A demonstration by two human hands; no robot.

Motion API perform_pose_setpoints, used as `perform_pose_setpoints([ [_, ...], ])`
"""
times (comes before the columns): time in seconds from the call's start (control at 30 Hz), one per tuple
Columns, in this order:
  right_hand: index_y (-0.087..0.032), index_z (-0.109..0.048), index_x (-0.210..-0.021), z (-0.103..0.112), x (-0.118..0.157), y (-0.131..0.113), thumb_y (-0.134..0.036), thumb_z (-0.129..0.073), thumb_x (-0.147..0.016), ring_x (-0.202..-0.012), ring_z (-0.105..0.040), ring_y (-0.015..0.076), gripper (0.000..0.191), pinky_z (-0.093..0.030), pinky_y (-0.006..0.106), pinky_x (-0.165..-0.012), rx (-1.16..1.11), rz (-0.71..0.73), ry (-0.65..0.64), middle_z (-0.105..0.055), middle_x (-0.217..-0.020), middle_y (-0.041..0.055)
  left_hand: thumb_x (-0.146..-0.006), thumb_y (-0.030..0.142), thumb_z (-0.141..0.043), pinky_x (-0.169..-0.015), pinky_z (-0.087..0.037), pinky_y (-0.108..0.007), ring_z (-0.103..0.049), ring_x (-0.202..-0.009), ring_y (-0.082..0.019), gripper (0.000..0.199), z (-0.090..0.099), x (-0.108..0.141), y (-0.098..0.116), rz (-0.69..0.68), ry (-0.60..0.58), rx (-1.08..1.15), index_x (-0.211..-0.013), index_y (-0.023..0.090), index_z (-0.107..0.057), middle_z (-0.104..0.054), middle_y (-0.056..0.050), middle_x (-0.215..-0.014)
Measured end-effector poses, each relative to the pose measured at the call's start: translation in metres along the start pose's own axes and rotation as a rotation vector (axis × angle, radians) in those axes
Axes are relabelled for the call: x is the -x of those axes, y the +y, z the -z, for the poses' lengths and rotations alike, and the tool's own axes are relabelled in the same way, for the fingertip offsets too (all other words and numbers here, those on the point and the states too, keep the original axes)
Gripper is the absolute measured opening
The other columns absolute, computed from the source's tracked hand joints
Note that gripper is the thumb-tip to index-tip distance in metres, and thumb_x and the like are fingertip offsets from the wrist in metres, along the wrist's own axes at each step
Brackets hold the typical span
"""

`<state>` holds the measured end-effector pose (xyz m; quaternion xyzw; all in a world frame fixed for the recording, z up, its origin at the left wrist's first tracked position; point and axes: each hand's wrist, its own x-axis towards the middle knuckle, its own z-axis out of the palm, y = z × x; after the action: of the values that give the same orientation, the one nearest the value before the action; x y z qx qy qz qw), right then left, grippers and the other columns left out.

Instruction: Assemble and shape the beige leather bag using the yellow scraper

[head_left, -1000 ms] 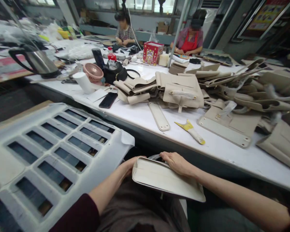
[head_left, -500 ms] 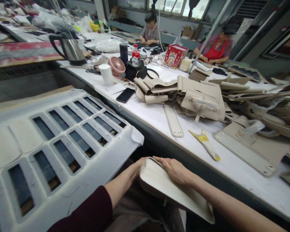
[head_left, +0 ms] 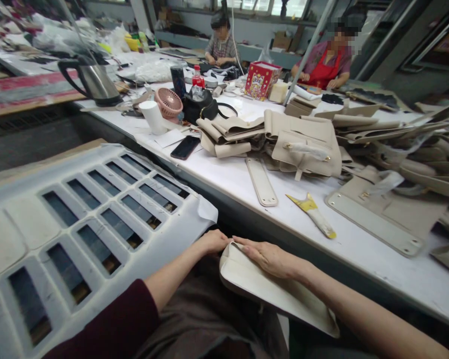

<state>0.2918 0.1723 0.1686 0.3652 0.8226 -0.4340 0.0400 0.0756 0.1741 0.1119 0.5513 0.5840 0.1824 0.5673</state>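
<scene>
A beige leather bag piece [head_left: 280, 296] lies slanted over my lap, with a folded, rounded end toward the table. My right hand [head_left: 267, 255] grips its upper edge, fingers stretched along it and pointing at the folded end. At the far corner of that end is my left hand [head_left: 215, 241], its fingers curled in; their tips are partly hidden at the piece's edge. A beige strip with metal studs [head_left: 261, 182] lies on the table in front of my hands. Right of it is a yellow-and-white tool wrapped in tape [head_left: 312, 214].
To my left a grey slotted tray [head_left: 179, 239] holds pale panels. The white table [head_left: 224, 182] carries beige bag parts [head_left: 307, 149], a phone [head_left: 185, 147], a pink fan [head_left: 168, 102] and a kettle [head_left: 97, 82]. Two people sit working across it.
My left hand has shifted slightly left and up at the folded end, showing more of its back. My right hand stays on the bag piece. The camera view has turned slightly right.
</scene>
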Motion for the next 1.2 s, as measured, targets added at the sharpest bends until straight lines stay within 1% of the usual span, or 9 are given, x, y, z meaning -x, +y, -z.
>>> perform_pose_setpoints([
  [0.1, -0.029, -0.025, -0.158, 0.01, 0.028, 0.018, -0.064, -0.023, -0.1, -0.144, -0.039, 0.0246, 0.068, -0.027, 0.042, -0.123, -0.018, -0.05, -0.025, -0.034, -0.161, 0.0009, -0.077, 0.077, -0.054, -0.062, -0.043, -0.026, -0.06, -0.073, -0.019, 0.069, 0.01, 0.008, 0.028, 0.003, -0.102, -0.041, -0.095, 0.015, -0.077, -0.069, -0.004, -0.075],
  [0.2, -0.027, -0.025, -0.158, 0.013, 0.05, 0.028, -0.063, -0.024, -0.1, -0.145, -0.038, 0.0237, 0.068, -0.024, 0.041, -0.124, -0.069, -0.065, -0.045, -0.033, -0.161, 0.0016, -0.073, 0.076, -0.059, -0.058, -0.037, -0.024, -0.055, -0.066, -0.015, 0.066, 0.006, 0.022, 0.054, -0.107, -0.184, -0.171, -0.087, 0.015, -0.079, -0.066, -0.003, -0.069],
  [0.37, -0.025, -0.034, -0.155, 0.006, 0.048, 0.027, -0.059, -0.027, -0.101, -0.14, -0.045, 0.0248, 0.064, -0.028, 0.042, -0.122, -0.118, -0.01, 0.029, -0.041, -0.157, 0.004, -0.08, 0.059, -0.058, -0.057, -0.036, -0.024, -0.056, -0.07, -0.017, 0.047, -0.008, 0.028, 0.077, -0.242, -0.161, -0.394, -0.091, 0.02, -0.081, -0.071, -0.001, -0.072],
  [0.47, -0.024, -0.04, -0.153, 0.002, 0.034, 0.02, -0.057, -0.028, -0.101, -0.137, -0.049, 0.0273, 0.062, -0.032, 0.045, -0.119, -0.088, 0.001, 0.064, -0.047, -0.153, 0.0065, -0.076, 0.052, -0.062, -0.058, -0.037, -0.025, -0.059, -0.073, -0.02, 0.041, -0.005, 0.022, 0.076, -0.23, -0.146, -0.438, -0.089, 0.019, -0.082, -0.074, -0.003, -0.075],
  [0.57, -0.027, -0.038, -0.154, 0.005, 0.033, 0.019, -0.057, -0.032, -0.101, -0.138, -0.047, 0.0274, 0.061, -0.031, 0.045, -0.12, -0.112, -0.03, 0.034, -0.045, -0.155, 0.005, -0.074, 0.046, -0.064, -0.063, -0.042, -0.024, -0.063, -0.079, -0.021, 0.037, 0.008, 0.017, 0.067, -0.209, -0.155, -0.448, -0.094, 0.02, -0.081, -0.077, -0.002, -0.084],
  [0.73, -0.031, -0.04, -0.152, 0.017, 0.068, 0.04, -0.063, -0.039, -0.097, -0.142, -0.042, 0.0271, 0.064, -0.026, 0.043, -0.123, -0.193, -0.12, -0.057, -0.044, -0.155, 0.0007, -0.077, 0.049, -0.061, -0.069, -0.046, -0.024, -0.066, -0.086, -0.022, 0.041, 0.021, 0.015, 0.052, -0.189, -0.22, -0.42, -0.099, 0.02, -0.08, -0.078, -0.001, -0.093],
  [0.9, -0.029, -0.041, -0.151, 0.024, 0.104, 0.06, -0.059, -0.042, -0.098, -0.139, -0.047, 0.0244, 0.061, -0.031, 0.037, -0.12, -0.361, -0.121, -0.113, -0.047, -0.152, -0.0019, -0.077, 0.05, -0.062, -0.072, -0.047, -0.024, -0.066, -0.086, -0.022, 0.043, 0.024, 0.012, 0.058, -0.165, -0.297, -0.437, -0.102, 0.02, -0.08, -0.078, -0.001, -0.096],
  [1.07, -0.023, -0.051, -0.145, 0.021, 0.113, 0.067, -0.058, -0.052, -0.094, -0.138, -0.048, 0.0265, 0.062, -0.033, 0.038, -0.119, -0.542, -0.157, -0.089, -0.051, -0.149, 0.0001, -0.077, 0.05, -0.06, -0.072, -0.047, -0.024, -0.066, -0.083, -0.021, 0.045, 0.027, 0.01, 0.069, -0.147, -0.392, -0.492, -0.103, 0.019, -0.079, -0.078, 0.0, -0.095],
  [1.2, -0.024, -0.055, -0.142, 0.014, 0.111, 0.073, -0.059, -0.052, -0.093, -0.138, -0.048, 0.0272, 0.06, -0.033, 0.038, -0.119, -0.496, -0.15, -0.042, -0.05, -0.15, -0.0005, -0.081, 0.051, -0.057, -0.073, -0.046, -0.023, -0.066, -0.086, -0.021, 0.043, 0.029, 0.005, 0.071, -0.165, -0.423, -0.582, -0.104, 0.022, -0.079, -0.078, 0.001, -0.095],
])
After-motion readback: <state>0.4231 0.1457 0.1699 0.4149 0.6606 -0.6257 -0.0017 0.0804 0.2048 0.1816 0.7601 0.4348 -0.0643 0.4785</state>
